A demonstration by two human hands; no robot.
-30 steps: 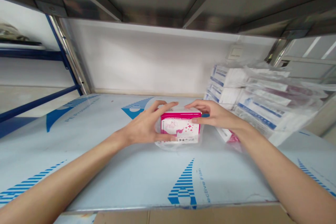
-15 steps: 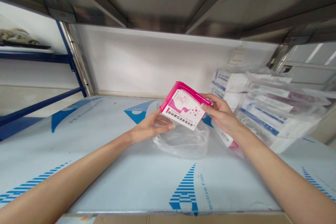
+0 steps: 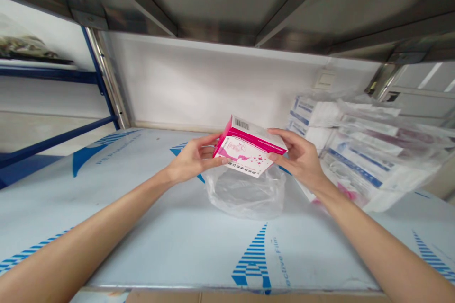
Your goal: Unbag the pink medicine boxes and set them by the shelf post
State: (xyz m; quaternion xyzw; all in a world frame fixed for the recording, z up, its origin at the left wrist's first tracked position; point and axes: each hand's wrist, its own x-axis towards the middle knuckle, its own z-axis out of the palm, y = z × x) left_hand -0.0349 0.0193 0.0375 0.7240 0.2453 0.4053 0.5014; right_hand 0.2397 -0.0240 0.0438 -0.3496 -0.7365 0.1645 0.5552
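Note:
A pink and white carton (image 3: 245,151) with printed lettering and a barcode on its upper side is held tilted above the shelf. My left hand (image 3: 195,158) grips its left end, thumb on the front and fingers behind. At the right end, my right hand (image 3: 298,154) pinches it between thumb and fingers. Below the carton, a clear plastic bag (image 3: 245,196) lies crumpled on the shelf surface, its upper part hidden by the carton.
Stacked white and blue boxes in clear plastic bags (image 3: 362,156) stand to the right. The shelf (image 3: 159,241) wears blue-printed protective film. A metal shelf (image 3: 220,0) hangs overhead, with a chrome post (image 3: 108,80) at left and a wall socket plate (image 3: 324,79) behind.
The carton has been tipped so its barcoded side now shows. My left hand has shifted up and closed further round its left end. My right hand stays at the right end.

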